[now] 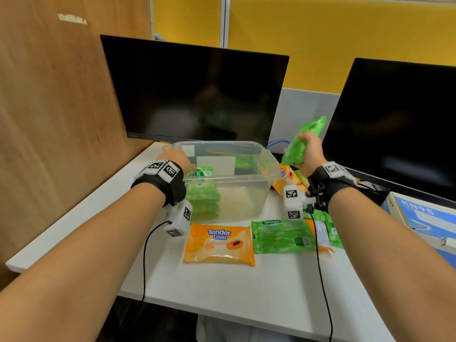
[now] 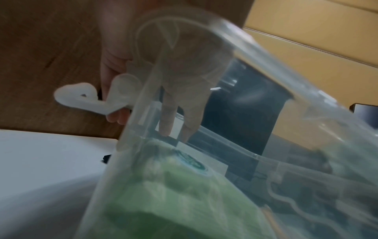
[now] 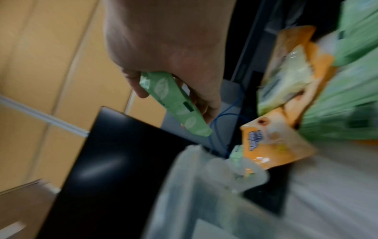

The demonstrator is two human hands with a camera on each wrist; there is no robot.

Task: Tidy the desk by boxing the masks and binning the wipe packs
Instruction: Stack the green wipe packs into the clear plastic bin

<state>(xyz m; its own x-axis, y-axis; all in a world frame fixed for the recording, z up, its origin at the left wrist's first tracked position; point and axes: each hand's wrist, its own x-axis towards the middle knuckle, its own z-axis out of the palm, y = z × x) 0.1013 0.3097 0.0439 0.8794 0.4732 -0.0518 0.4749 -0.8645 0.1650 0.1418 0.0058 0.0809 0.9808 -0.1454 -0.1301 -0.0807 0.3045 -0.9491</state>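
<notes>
A clear plastic bin (image 1: pixel 243 201) stands mid-desk with green wipe packs (image 1: pixel 203 196) stacked inside at its left. My left hand (image 1: pixel 176 155) rests over the bin's left rim. In the left wrist view its fingers (image 2: pixel 169 119) point straight down inside the wall (image 2: pixel 261 58), above a green pack (image 2: pixel 184 202). My right hand (image 1: pixel 308 149) grips a green wipe pack (image 1: pixel 304 141), raised just right of the bin; it shows as a pack (image 3: pixel 192 122) in the right wrist view. An orange wipe pack (image 1: pixel 219 243) and a green one (image 1: pixel 281 236) lie in front of the bin.
More orange and green packs (image 1: pixel 287 180) are piled right of the bin. A blue KN95 mask box (image 1: pixel 419 218) sits at the right edge. Two dark monitors (image 1: pixel 195 95) (image 1: pixel 399 124) stand behind, and a wooden partition (image 1: pixel 61 107) closes the left side.
</notes>
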